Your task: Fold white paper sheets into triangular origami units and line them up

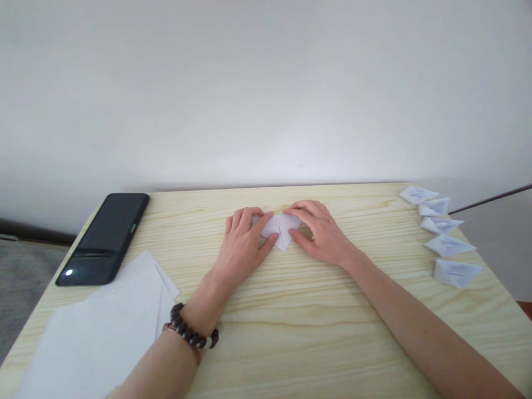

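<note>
A small folded piece of white paper [281, 228] lies on the pale wooden table [291, 310], near the middle. My left hand [243, 241] rests on its left side, fingers curled over the top edge and thumb pressed on the paper. My right hand [318, 230] covers its right side the same way, fingertips on the upper edge and thumb at the lower fold. Both hands pinch the paper against the table. A dark beaded bracelet [189, 332] is on my left wrist.
A black phone [106, 237] lies at the table's far left corner. Loose white sheets [95, 332] lie at the near left. Several finished folded paper shapes [443, 235] sit in a row along the right edge. A white wall rises behind the table.
</note>
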`<state>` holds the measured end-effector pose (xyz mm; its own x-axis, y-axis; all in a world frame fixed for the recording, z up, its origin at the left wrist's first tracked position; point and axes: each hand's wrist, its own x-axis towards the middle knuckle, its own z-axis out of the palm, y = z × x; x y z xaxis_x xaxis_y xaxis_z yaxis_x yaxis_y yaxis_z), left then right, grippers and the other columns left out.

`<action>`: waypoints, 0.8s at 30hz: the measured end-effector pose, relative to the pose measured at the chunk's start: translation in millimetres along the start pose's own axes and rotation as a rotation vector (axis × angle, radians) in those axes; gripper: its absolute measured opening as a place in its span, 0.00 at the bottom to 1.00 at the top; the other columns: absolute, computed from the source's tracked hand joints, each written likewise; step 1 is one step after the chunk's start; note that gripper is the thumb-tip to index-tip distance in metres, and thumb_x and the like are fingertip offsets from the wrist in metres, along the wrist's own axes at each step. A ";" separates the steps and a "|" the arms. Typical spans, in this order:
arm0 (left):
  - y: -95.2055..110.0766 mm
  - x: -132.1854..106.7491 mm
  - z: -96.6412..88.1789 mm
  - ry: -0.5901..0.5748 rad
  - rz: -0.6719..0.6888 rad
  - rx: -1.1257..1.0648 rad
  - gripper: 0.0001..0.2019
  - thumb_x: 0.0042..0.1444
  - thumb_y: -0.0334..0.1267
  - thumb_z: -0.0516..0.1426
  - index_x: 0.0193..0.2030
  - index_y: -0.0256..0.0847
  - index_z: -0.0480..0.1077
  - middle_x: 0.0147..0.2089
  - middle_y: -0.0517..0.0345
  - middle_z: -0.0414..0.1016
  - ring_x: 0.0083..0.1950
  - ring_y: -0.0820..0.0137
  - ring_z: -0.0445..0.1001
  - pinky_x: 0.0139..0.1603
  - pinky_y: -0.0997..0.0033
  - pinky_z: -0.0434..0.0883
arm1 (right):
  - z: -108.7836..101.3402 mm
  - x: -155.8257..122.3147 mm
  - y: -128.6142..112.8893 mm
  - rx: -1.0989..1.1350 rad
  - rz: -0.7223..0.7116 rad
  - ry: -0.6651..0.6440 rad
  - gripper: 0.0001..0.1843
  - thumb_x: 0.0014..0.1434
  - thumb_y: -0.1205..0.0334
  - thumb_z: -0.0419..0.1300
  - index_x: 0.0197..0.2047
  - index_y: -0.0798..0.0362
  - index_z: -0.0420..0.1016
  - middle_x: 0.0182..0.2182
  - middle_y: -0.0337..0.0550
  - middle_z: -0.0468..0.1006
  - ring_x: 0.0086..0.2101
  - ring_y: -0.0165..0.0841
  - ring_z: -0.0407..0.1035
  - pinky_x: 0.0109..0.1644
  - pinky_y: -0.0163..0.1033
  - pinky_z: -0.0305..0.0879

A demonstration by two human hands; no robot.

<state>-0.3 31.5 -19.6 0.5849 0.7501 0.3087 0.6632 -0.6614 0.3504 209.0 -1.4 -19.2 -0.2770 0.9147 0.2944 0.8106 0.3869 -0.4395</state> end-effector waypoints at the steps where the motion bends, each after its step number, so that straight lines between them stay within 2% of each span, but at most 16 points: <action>1: -0.1 0.2 0.2 0.005 -0.003 -0.006 0.19 0.61 0.42 0.55 0.58 0.41 0.66 0.52 0.47 0.67 0.56 0.56 0.63 0.55 0.51 0.63 | 0.3 0.1 -0.3 0.000 0.003 0.012 0.20 0.61 0.59 0.55 0.55 0.52 0.68 0.50 0.50 0.70 0.53 0.43 0.62 0.60 0.52 0.59; 9: 0.0 0.5 1.6 0.029 -0.015 -0.071 0.18 0.60 0.39 0.56 0.56 0.39 0.65 0.52 0.46 0.65 0.54 0.57 0.63 0.56 0.51 0.65 | 0.3 0.1 -1.7 0.014 -0.017 0.069 0.16 0.61 0.59 0.57 0.51 0.52 0.70 0.48 0.49 0.71 0.51 0.41 0.64 0.58 0.49 0.61; 17: 0.5 -0.4 1.5 0.016 -0.003 -0.005 0.20 0.60 0.41 0.56 0.57 0.37 0.66 0.51 0.45 0.66 0.54 0.56 0.63 0.55 0.51 0.65 | 2.8 -0.7 -0.4 -0.048 -0.053 0.105 0.14 0.62 0.57 0.57 0.50 0.53 0.72 0.45 0.49 0.71 0.49 0.40 0.65 0.56 0.48 0.61; 20: 0.8 -0.3 1.6 0.017 0.000 0.003 0.19 0.60 0.41 0.56 0.57 0.38 0.67 0.51 0.46 0.66 0.54 0.57 0.63 0.55 0.52 0.64 | 4.5 -0.9 1.2 -0.040 -0.029 0.128 0.18 0.61 0.56 0.58 0.52 0.54 0.70 0.46 0.50 0.71 0.49 0.41 0.65 0.56 0.49 0.61; 24: 0.5 -0.6 2.4 0.026 0.000 -0.002 0.18 0.61 0.40 0.56 0.56 0.41 0.69 0.50 0.47 0.65 0.53 0.58 0.63 0.55 0.53 0.65 | 6.6 -0.5 2.4 -0.050 0.079 0.180 0.25 0.57 0.52 0.62 0.55 0.56 0.68 0.47 0.52 0.71 0.49 0.43 0.65 0.56 0.51 0.61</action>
<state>0.8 30.7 -21.8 0.5724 0.7499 0.3317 0.6625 -0.6613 0.3518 207.7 -0.2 -26.0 -0.1184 0.9047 0.4092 0.8520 0.3042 -0.4260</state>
